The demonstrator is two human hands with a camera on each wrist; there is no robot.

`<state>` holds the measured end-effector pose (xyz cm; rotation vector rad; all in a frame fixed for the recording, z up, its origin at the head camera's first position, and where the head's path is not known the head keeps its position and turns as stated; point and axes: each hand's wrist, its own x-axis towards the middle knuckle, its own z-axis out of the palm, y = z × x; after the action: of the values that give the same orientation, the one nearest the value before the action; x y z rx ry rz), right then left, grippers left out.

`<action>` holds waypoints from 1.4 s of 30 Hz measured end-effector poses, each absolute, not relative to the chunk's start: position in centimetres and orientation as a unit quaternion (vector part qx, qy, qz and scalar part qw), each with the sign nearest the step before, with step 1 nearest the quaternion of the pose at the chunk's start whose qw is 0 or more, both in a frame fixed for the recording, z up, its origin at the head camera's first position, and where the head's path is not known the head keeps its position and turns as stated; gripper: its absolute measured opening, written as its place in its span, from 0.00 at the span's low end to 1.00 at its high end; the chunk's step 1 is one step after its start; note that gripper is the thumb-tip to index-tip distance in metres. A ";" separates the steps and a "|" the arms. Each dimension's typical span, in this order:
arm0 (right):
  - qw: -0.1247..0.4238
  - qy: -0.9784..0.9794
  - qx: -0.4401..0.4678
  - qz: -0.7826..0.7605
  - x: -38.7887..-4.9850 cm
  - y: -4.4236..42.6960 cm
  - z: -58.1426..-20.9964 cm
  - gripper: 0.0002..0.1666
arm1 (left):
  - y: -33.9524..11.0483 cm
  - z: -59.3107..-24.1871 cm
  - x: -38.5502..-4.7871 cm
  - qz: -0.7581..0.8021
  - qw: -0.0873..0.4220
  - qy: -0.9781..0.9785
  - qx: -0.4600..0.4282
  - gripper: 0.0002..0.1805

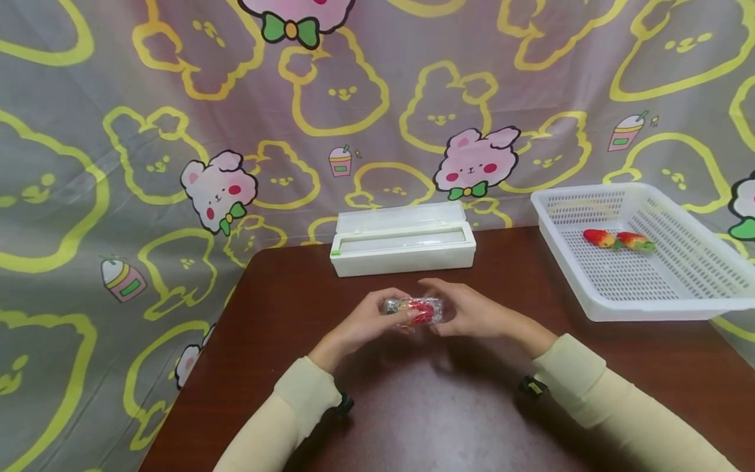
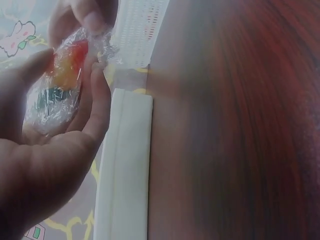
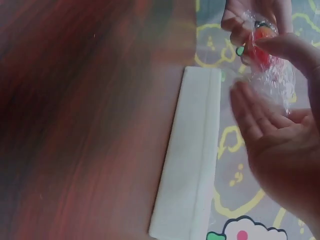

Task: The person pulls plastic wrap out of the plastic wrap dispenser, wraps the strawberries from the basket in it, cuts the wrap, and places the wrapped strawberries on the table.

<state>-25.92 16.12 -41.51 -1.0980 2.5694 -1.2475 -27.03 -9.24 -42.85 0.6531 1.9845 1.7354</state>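
A red and yellow strawberry-shaped piece with a green end, wrapped in crinkled clear film (image 1: 422,311), is between the two hands over the table. My left hand (image 1: 370,319) holds it, thumb on one side and fingers round the other; the left wrist view shows the left hand (image 2: 55,145) cupped about the wrapped piece (image 2: 62,82). At the film's other end is my right hand (image 1: 472,311), its thumb and fingers spread apart. In the right wrist view, the right hand (image 3: 285,145) has fairly straight fingers beside the loose film (image 3: 280,82), and its thumb reaches across the red part.
Behind the hands stands a long white box (image 1: 407,261) with a clear-windowed top and a raised flap. On the right, a white perforated basket (image 1: 566,275) holds two red and yellow strawberry-shaped pieces (image 1: 598,238). A patterned curtain (image 1: 354,65) hangs behind the brown table (image 1: 283,288).
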 end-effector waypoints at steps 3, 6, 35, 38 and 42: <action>0.048 0.817 -0.354 -0.452 -25.6 15.9 -41.5 0.51 | -9.0 -42.9 -27.0 0.630 0.215 0.708 0.234 0.17; 0.047 0.799 -0.343 -0.492 -25.5 15.6 -41.7 0.52 | -8.8 -42.8 -26.9 0.629 0.204 0.714 0.230 0.16; -0.207 0.888 -0.394 -0.118 -24.3 13.9 -42.1 0.30 | -8.7 -42.9 -26.9 0.629 0.265 0.706 0.187 0.21; -0.197 0.886 -0.398 -0.137 -24.1 13.9 -41.9 0.25 | -8.8 -42.9 -26.9 0.625 0.269 0.709 0.183 0.16; -0.173 0.884 -0.402 -0.164 -23.9 13.8 -41.8 0.23 | -8.8 -42.9 -26.8 0.628 0.266 0.711 0.171 0.16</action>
<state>-23.89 13.80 -41.82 -1.4252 3.1322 -0.5819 -26.84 -8.84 -42.93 0.4619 1.9184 1.6964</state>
